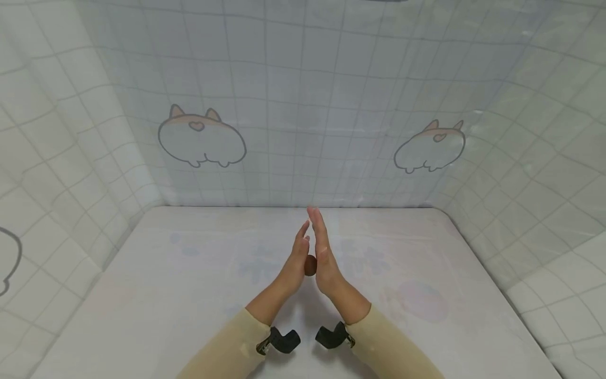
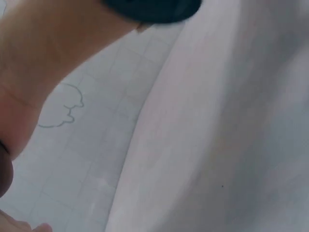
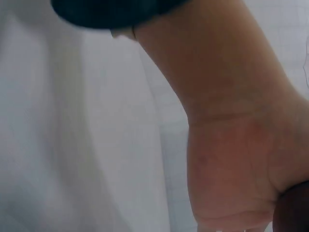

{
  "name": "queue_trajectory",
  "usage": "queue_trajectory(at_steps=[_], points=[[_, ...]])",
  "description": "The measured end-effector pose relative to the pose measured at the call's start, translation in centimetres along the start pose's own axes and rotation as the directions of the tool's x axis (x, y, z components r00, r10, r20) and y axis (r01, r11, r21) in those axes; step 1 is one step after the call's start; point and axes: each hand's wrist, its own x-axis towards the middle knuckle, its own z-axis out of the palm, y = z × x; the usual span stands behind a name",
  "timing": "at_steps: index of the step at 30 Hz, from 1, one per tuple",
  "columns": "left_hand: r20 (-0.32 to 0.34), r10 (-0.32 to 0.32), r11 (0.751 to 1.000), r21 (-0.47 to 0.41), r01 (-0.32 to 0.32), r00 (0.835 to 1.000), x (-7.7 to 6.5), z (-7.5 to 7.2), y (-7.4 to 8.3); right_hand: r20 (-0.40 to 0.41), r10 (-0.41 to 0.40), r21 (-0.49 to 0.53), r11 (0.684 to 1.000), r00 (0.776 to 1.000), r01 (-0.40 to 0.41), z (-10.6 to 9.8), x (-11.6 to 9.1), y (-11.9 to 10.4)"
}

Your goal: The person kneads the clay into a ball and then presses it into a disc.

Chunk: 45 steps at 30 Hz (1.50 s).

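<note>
A small brown ball (image 1: 310, 265) sits between the two palms, above the table in the head view. My left hand (image 1: 294, 266) presses it from the left, and my right hand (image 1: 326, 268) from the right. The fingers point up and forward, mostly straight, and the right fingertips reach higher than the left. At the left edge of the left wrist view, part of the ball (image 2: 5, 173) shows beside the skin. The right wrist view has the right palm (image 3: 229, 169) with the dark ball (image 3: 293, 212) against it, cut off by the frame.
A white table (image 1: 189, 273) with faint pastel prints lies under the hands. White grid-patterned curtains with cartoon animal drawings (image 1: 202, 138) enclose its back and sides. A dark wrist camera mount (image 1: 284, 341) is on the left sleeve, another mount (image 1: 332, 336) on the right.
</note>
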Motion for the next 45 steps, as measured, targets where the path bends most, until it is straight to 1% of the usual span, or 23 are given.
queue_trajectory(at_steps=[2, 5, 8, 10, 13, 15, 18, 19, 24, 26, 29, 31, 32, 35, 38, 42, 45], points=[[0.017, -0.007, 1.0, -0.014, 0.007, 1.0, -0.3, 0.1, 0.2, -0.016, 0.027, -0.025, 0.999, 0.999, -0.028, -0.1, 0.2, 0.1], [0.041, 0.011, 0.999, -0.05, -0.009, 0.999, -0.6, 0.2, 0.5, -0.026, 0.065, -0.059, 0.996, 0.998, -0.066, -0.3, 0.4, 0.5], [0.058, 0.057, 0.993, -0.105, -0.05, 0.997, -0.9, 0.3, 0.8, -0.02, 0.113, -0.059, 0.992, 0.993, -0.114, -0.4, 0.6, 1.2], [0.055, 0.1, 0.985, -0.143, -0.091, 0.993, -1.0, 0.3, 0.8, -0.005, 0.158, -0.04, 0.987, 0.987, -0.158, -0.5, 0.5, 1.6], [0.024, 0.16, 0.969, -0.193, -0.152, 0.987, -1.0, 0.2, 0.8, 0.03, 0.225, -0.001, 0.974, 0.974, -0.225, -0.4, 0.4, 2.1], [-0.006, 0.202, 0.957, -0.211, -0.198, 0.979, -0.9, 0.1, 0.9, 0.05, 0.251, -0.007, 0.968, 0.967, -0.251, -0.3, 0.3, 2.3], [-0.047, 0.255, 0.942, -0.214, -0.259, 0.966, -0.9, -0.1, 1.3, 0.069, 0.272, -0.027, 0.962, 0.96, -0.271, -0.1, 0.0, 2.5], [-0.061, 0.268, 0.94, -0.205, -0.274, 0.962, -0.8, -0.2, 1.5, 0.074, 0.281, -0.036, 0.96, 0.957, -0.279, 0.0, -0.1, 2.5], [-0.132, 0.287, 0.933, -0.186, -0.308, 0.949, -0.6, -0.5, 2.0, 0.105, 0.343, -0.042, 0.939, 0.933, -0.34, 0.4, -0.7, 2.5], [-0.163, 0.302, 0.925, -0.19, -0.33, 0.939, -0.5, -0.6, 2.2, 0.114, 0.327, -0.047, 0.945, 0.938, -0.324, 0.6, -0.9, 2.5], [-0.201, 0.324, 0.914, -0.185, -0.36, 0.925, -0.2, -0.9, 2.2, 0.135, 0.254, -0.036, 0.967, 0.958, -0.252, 0.8, -1.1, 2.5], [-0.22, 0.325, 0.913, -0.18, -0.365, 0.92, 0.0, -1.0, 2.2, 0.151, 0.196, -0.018, 0.981, 0.969, -0.195, 1.0, -1.2, 2.5], [-0.227, 0.319, 0.916, -0.176, -0.361, 0.92, 0.1, -1.1, 2.1, 0.162, 0.169, -0.005, 0.985, 0.972, -0.171, 1.1, -1.2, 2.5], [-0.238, 0.285, 0.929, -0.168, -0.329, 0.928, 0.3, -1.3, 1.8, 0.19, 0.107, 0.04, 0.992, 0.976, -0.117, 1.2, -1.3, 2.2], [-0.227, 0.246, 0.947, -0.153, -0.284, 0.942, 0.5, -1.4, 1.4, 0.191, 0.057, 0.069, 0.995, 0.98, -0.071, 1.4, -1.2, 1.8], [-0.18, 0.214, 0.962, -0.131, -0.239, 0.96, 0.6, -1.3, 0.6, 0.163, 0.004, 0.081, 0.997, 0.987, -0.017, 1.4, -0.7, 1.2], [-0.13, 0.194, 0.969, -0.127, -0.211, 0.972, 0.4, -1.1, 0.1, 0.137, -0.008, 0.061, 0.998, 0.991, 0.0, 1.2, -0.4, 0.8]])
